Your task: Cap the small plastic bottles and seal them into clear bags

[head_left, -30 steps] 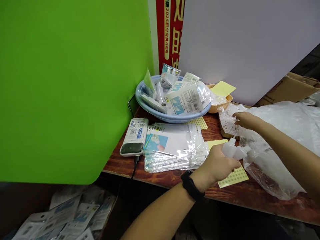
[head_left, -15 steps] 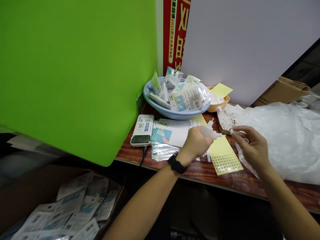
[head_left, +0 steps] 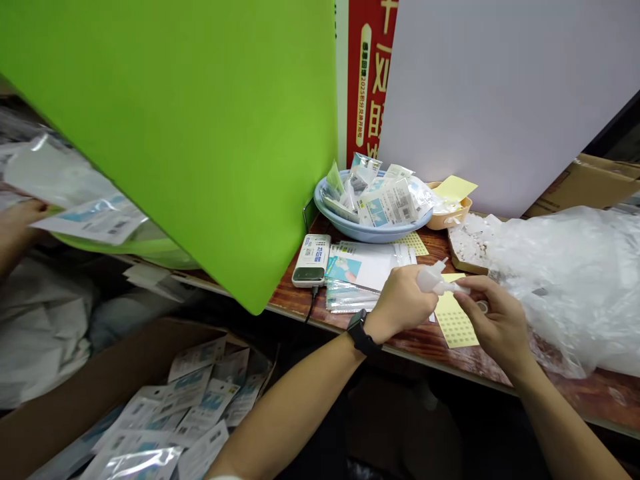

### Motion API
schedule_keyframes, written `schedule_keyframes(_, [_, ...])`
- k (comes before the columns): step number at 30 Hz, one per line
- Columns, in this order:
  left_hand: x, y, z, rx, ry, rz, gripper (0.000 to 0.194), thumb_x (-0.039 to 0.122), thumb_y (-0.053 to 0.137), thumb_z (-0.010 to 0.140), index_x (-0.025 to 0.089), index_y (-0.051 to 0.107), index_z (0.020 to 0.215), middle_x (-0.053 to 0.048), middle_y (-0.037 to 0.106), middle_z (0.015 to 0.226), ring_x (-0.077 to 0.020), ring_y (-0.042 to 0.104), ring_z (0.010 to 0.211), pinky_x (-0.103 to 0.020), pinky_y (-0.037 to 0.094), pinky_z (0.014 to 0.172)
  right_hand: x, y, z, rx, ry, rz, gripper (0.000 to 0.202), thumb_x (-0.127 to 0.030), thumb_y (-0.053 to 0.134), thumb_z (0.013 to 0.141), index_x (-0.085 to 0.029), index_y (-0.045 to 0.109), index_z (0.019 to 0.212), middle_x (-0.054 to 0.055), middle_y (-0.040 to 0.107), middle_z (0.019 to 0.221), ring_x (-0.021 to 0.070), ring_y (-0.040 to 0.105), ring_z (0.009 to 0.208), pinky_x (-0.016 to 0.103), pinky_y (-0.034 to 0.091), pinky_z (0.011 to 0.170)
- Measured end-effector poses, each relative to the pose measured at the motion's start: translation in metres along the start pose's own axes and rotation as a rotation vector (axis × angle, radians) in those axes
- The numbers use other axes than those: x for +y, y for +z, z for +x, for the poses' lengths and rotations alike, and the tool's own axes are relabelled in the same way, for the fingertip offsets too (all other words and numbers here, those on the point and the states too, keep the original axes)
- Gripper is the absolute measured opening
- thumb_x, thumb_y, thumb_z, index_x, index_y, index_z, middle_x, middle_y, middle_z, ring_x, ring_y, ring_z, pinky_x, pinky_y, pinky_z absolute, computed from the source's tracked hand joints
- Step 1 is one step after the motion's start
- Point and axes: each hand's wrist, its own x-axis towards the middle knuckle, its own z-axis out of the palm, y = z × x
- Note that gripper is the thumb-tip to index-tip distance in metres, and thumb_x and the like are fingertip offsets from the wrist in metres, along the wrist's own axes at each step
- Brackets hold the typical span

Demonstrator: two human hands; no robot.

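My left hand [head_left: 403, 303], with a black watch at the wrist, is closed around small translucent white squeeze bottles [head_left: 429, 277]; I cannot tell exactly how many. Their thin nozzles stick out to the right and upward. Between the thumb and fingers of my right hand [head_left: 503, 323] is a small white cap [head_left: 463, 285], mostly hidden, right at one nozzle's tip. A small round pale thing [head_left: 483, 307] shows by the right fingers. Below the hands lies a yellow sticker sheet [head_left: 457, 323]. Printed plastic pouches [head_left: 373, 263] are stacked beside my left hand.
Behind stand a blue basin [head_left: 373, 232] of filled pouches and a small orange basket [head_left: 443, 220]. A cardboard tray [head_left: 470, 265] and large clear bag [head_left: 570, 267] lie right. A green panel [head_left: 200, 133] rises left; beyond it is another person's hand [head_left: 20, 227]. A box of pouches [head_left: 115, 357] sits below.
My right hand has brought the cap leftward to the bottle nozzle; before, there was a gap between them. The view has shifted left, and another person's hand with a pouch now shows.
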Motion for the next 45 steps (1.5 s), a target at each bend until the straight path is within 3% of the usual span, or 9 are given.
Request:
schedule_keyframes(4, [0.001, 0.001, 0.005, -0.029, 0.026, 0.089, 0.01, 0.02, 0.06, 0.066, 0.018, 0.051, 0.062, 0.003, 0.053, 0.061, -0.0108, 0.044, 0.056, -0.025, 0.031, 0.05, 0.009, -0.001, 0.001, -0.01, -0.051, 0.003, 0.008, -0.025, 0.064, 0.089, -0.022, 0.066, 0.096, 0.003, 0.072, 0.089, 0.0134, 0.063, 0.068, 0.024, 0.053, 0.059])
schedule_keyframes(9, [0.002, 0.003, 0.012, -0.166, -0.195, -0.082, 0.01, 0.02, 0.061, 0.064, 0.018, 0.052, 0.064, 0.004, 0.049, 0.059, -0.0102, 0.042, 0.054, -0.024, 0.031, 0.049, 0.014, -0.01, 0.0, -0.036, -0.148, 0.02, 0.009, -0.02, 0.065, 0.088, -0.023, 0.068, 0.096, 0.003, 0.073, 0.089, 0.0158, 0.068, 0.076, 0.026, 0.054, 0.063])
schedule_keyframes(11, [0.005, 0.004, 0.013, -0.216, -0.214, -0.096, 0.011, 0.019, 0.061, 0.063, 0.018, 0.051, 0.062, 0.005, 0.048, 0.058, -0.0098, 0.041, 0.053, -0.024, 0.03, 0.048, 0.015, -0.013, -0.002, -0.053, -0.15, 0.024, 0.01, -0.019, 0.065, 0.088, -0.023, 0.069, 0.097, 0.004, 0.073, 0.09, 0.0174, 0.069, 0.078, 0.028, 0.055, 0.065])
schedule_keyframes(14, [0.013, 0.006, 0.008, -0.215, -0.172, 0.023, 0.012, 0.017, 0.058, 0.062, 0.019, 0.048, 0.058, 0.004, 0.047, 0.056, -0.0104, 0.039, 0.052, -0.025, 0.028, 0.048, 0.015, -0.017, -0.007, -0.055, -0.151, 0.022, 0.01, -0.02, 0.064, 0.089, -0.023, 0.069, 0.097, 0.006, 0.073, 0.09, 0.0195, 0.069, 0.079, 0.031, 0.056, 0.065])
schedule_keyframes(18, [0.026, 0.011, -0.004, -0.103, -0.03, 0.313, 0.015, 0.017, 0.056, 0.062, 0.021, 0.044, 0.055, 0.003, 0.048, 0.055, -0.0119, 0.036, 0.052, -0.027, 0.023, 0.048, 0.01, -0.019, -0.016, -0.037, -0.099, 0.056, 0.008, -0.023, 0.062, 0.09, -0.023, 0.068, 0.095, 0.006, 0.073, 0.088, 0.0194, 0.068, 0.077, 0.031, 0.056, 0.063])
schedule_keyframes(22, [0.031, 0.016, -0.013, -0.102, -0.007, 0.242, 0.013, 0.017, 0.054, 0.064, 0.02, 0.044, 0.056, 0.003, 0.048, 0.055, -0.0117, 0.038, 0.053, -0.026, 0.024, 0.049, 0.005, -0.02, -0.023, 0.032, -0.03, 0.104, 0.009, -0.023, 0.063, 0.089, -0.023, 0.067, 0.097, 0.004, 0.073, 0.09, 0.0175, 0.067, 0.073, 0.029, 0.054, 0.059])
schedule_keyframes(32, [0.013, 0.012, -0.012, -0.185, -0.244, -0.01, 0.01, 0.017, 0.058, 0.059, 0.018, 0.048, 0.058, 0.005, 0.044, 0.055, -0.0091, 0.036, 0.051, -0.024, 0.025, 0.047, 0.006, -0.01, -0.028, -0.008, -0.075, 0.192, 0.009, -0.018, 0.065, 0.087, -0.024, 0.068, 0.094, 0.005, 0.073, 0.091, 0.0191, 0.069, 0.082, 0.03, 0.056, 0.066])
schedule_keyframes(39, [-0.009, 0.017, -0.008, -0.164, -0.319, -0.145, 0.012, 0.012, 0.054, 0.054, 0.015, 0.056, 0.065, 0.004, 0.05, 0.061, -0.0096, 0.042, 0.058, -0.023, 0.031, 0.053, 0.019, -0.005, -0.033, -0.084, 0.036, 0.172, 0.009, -0.023, 0.064, 0.088, -0.024, 0.068, 0.096, 0.004, 0.075, 0.09, 0.018, 0.07, 0.076, 0.028, 0.056, 0.061])
schedule_keyframes(45, [-0.014, 0.022, -0.002, -0.184, -0.382, -0.174, 0.008, 0.012, 0.058, 0.056, 0.015, 0.055, 0.062, 0.004, 0.049, 0.059, -0.0088, 0.04, 0.055, -0.023, 0.03, 0.051, 0.027, -0.008, -0.034, -0.111, 0.122, 0.126, 0.009, -0.03, 0.065, 0.088, -0.023, 0.068, 0.093, 0.004, 0.074, 0.087, 0.0172, 0.068, 0.07, 0.028, 0.055, 0.06])
